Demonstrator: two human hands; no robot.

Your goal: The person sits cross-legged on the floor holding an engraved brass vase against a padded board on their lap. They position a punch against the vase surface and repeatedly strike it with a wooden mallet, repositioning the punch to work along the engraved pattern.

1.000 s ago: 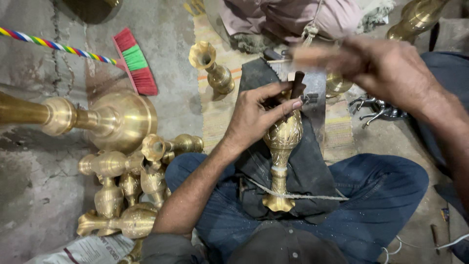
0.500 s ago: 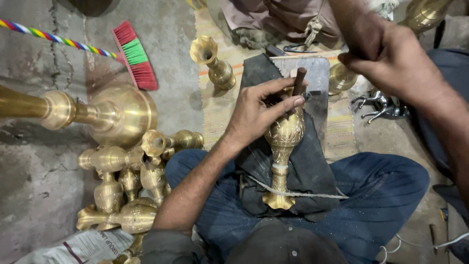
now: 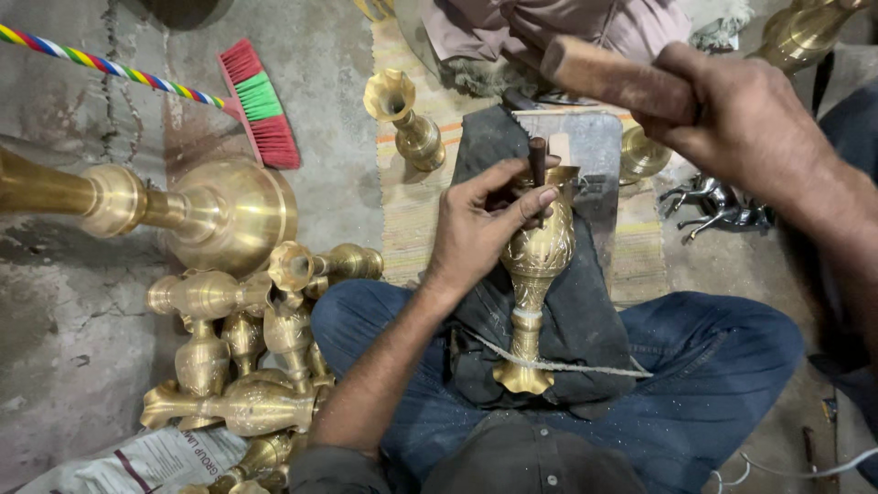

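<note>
Workshop floor, cracked grey concrete (image 3: 55, 366), striped mat at centre. Far left: large brass vessel (image 3: 219, 215) lying on its side; below it, a heap of small brass vases (image 3: 247, 366). Centre: engraved brass vase (image 3: 535, 274) lying lengthwise on dark cloth (image 3: 585, 311) over the lap. Left hand (image 3: 480, 229) pinches a dark punch (image 3: 537, 165) upright against the vase's upper body, wrist bent. Right hand (image 3: 741, 119), fist clenched on a wooden hammer handle (image 3: 613, 78), raised above; hammer head apparently out of frame.
</note>
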